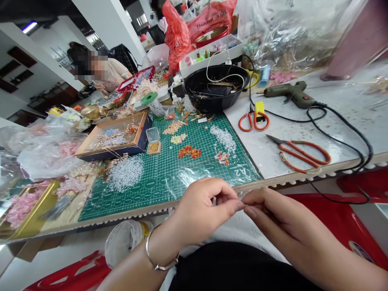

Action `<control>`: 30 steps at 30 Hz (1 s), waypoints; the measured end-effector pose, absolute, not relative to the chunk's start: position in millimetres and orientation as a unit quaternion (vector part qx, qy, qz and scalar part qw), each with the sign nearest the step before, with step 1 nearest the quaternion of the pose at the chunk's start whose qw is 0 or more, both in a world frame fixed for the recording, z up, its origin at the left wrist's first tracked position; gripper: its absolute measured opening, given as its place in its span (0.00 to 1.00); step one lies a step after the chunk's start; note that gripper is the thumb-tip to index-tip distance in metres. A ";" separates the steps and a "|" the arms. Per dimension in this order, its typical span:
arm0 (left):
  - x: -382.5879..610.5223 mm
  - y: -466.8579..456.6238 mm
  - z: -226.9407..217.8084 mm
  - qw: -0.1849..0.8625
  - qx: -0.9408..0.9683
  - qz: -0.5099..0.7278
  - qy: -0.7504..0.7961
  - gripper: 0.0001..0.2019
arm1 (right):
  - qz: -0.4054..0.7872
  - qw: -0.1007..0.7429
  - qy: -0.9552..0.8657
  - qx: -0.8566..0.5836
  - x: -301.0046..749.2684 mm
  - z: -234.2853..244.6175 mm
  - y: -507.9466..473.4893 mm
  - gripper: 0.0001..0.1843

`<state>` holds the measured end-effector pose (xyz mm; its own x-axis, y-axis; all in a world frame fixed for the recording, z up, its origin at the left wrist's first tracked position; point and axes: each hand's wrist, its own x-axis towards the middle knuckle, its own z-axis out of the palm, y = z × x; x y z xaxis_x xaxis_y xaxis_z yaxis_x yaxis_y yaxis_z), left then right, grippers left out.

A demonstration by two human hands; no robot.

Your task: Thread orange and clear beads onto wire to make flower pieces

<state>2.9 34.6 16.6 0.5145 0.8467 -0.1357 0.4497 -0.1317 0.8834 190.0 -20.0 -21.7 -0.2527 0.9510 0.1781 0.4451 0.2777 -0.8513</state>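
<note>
My left hand (209, 208) and my right hand (273, 216) meet fingertip to fingertip just off the table's front edge. Both are closed in a pinch, and whatever sits between the fingertips is too small or hidden to name. Beyond them lies a green cutting mat (163, 178) with small heaps on it: clear beads (125, 173), orange-red beads (189, 152), more clear pieces (223, 137), peach pieces (172, 127) and gold pins (189, 116). A little box of gold beads (154, 148) stands among them.
Orange-handled pliers (303, 155), orange-handled cutters (254, 120) and a glue gun (291, 93) with a looping black cord lie at right. A black basin (215, 103) stands behind the mat. At left are an open box (115, 149) and plastic bags (45, 149). A person (106, 70) sits across.
</note>
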 end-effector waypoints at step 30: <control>21.8 246.1 -32.7 0.138 0.821 0.011 0.554 0.11 | 0.343 0.331 -0.738 -0.477 189.6 -20.2 -15.2 0.11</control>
<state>21.8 246.1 -32.7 0.3853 0.9127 -0.1361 0.9068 -0.3471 0.2390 189.6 -15.2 -20.2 -0.3255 0.9316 0.1618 0.4764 0.3094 -0.8230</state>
